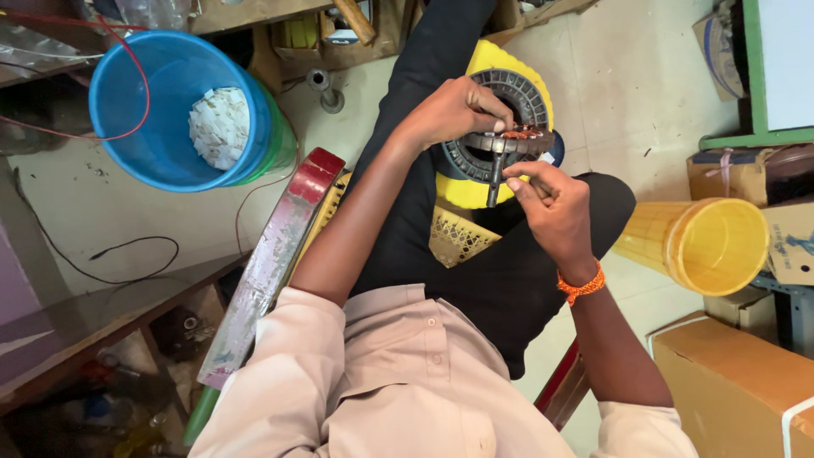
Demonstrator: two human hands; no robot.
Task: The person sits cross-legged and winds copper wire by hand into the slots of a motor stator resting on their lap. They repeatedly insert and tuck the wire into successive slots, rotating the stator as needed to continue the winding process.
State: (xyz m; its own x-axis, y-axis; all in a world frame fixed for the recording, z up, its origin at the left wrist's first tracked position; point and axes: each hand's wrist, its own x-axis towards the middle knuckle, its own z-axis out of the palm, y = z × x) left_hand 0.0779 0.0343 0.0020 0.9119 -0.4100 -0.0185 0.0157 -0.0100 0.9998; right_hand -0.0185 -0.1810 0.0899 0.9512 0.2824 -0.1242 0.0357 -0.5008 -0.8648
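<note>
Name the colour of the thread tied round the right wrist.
Orange; the wrist thread shows in the head view.

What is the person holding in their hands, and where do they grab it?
A round motor stator with copper windings. The left hand grips its top rim; the right hand pinches its lower edge near the dark shaft.

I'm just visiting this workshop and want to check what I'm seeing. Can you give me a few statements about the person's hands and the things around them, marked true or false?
1. Both hands hold a round wound metal part with copper wire. True: the left hand grips it from above, and the right hand has its fingers at the shaft below.
2. The blue bucket is empty. False: white paper scraps lie in it.
3. The yellow bin stands upright. False: it lies on its side.
4. An orange thread circles the right wrist. True.
</note>
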